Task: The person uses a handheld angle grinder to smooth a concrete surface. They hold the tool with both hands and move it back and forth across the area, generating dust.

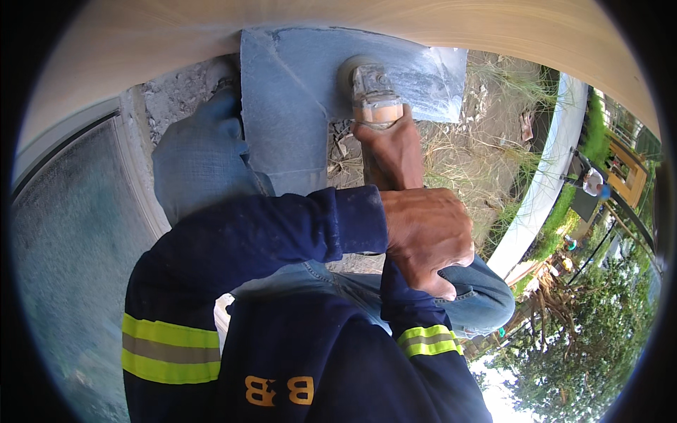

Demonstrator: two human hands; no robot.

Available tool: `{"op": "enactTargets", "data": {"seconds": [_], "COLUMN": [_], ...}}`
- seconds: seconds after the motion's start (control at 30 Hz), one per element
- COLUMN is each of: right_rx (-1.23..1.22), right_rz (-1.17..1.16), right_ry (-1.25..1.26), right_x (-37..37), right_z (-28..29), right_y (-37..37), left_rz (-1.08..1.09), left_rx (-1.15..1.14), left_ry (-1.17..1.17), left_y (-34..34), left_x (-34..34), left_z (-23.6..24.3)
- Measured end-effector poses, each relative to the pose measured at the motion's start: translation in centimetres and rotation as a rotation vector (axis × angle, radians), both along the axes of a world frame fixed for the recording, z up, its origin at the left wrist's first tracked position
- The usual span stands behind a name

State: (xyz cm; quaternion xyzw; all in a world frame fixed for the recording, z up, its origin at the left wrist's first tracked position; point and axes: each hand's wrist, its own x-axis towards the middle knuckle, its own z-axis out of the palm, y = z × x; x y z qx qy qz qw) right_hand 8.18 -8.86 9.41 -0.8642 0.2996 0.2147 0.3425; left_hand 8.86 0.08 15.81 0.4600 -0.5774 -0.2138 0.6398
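My right hand (395, 151) is closed round the dusty body of an angle grinder (377, 106) with an orange band. Its head rests over a blue-grey tile (285, 92), near the right part of the top strip. The tile has an L shape and a coat of pale dust, with light lines across it. My left arm crosses my body, and my left hand (430, 236) lies curled over my right wrist area. Its fingertips are mostly hidden, so what it grips cannot be made out.
A tan curved surface (395, 15) runs along the top. At left stands a framed glass pane (77, 247). My jeans-clad knee (201, 158) is beside the tile. Dry grass and soil (493, 141) lie at right, before a pale curb (539, 176). A person (592, 182) is far off.
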Motion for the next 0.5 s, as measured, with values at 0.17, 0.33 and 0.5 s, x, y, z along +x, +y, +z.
{"op": "enactTargets", "data": {"seconds": [0.17,0.33,0.5], "right_rx": [0.094,0.132,0.088], "right_rz": [-0.014,0.038,0.158], "right_ry": [-0.063,-0.121,0.023], "right_x": [-0.5,1.1,0.6], "right_z": [-2.0,-2.1,-1.5], "right_y": [-0.3,0.2,2.8], "left_rz": [0.020,0.002,0.035], "left_rx": [0.008,0.018,0.027], "left_ry": [0.030,-0.005,0.020], "left_y": [0.5,0.2,0.2], "left_x": [0.4,0.2,0.4], "left_z": [0.0,0.0,-0.8]}}
